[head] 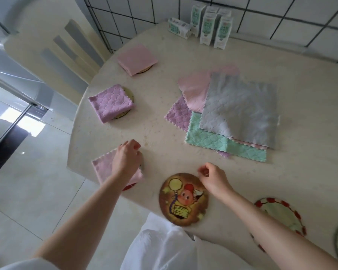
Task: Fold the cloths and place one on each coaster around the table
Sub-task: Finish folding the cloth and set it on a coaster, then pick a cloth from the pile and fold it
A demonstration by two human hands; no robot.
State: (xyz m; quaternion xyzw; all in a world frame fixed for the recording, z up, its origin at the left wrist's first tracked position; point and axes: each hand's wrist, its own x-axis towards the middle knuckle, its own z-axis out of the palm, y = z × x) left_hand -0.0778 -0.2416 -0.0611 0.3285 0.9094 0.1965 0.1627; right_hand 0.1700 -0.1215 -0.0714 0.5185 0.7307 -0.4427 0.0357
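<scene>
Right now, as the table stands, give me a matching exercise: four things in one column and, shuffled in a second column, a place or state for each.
Things
1. grey cloth
2. cartoon coaster
3. purple folded cloth
4. cartons

Place or state
A. stand by the tiled wall
B. bare, no cloth on it
C. on top of the unfolded pile
D. lies on a coaster

Pairs: 1-C; 2-B; 3-D; 4-A
</scene>
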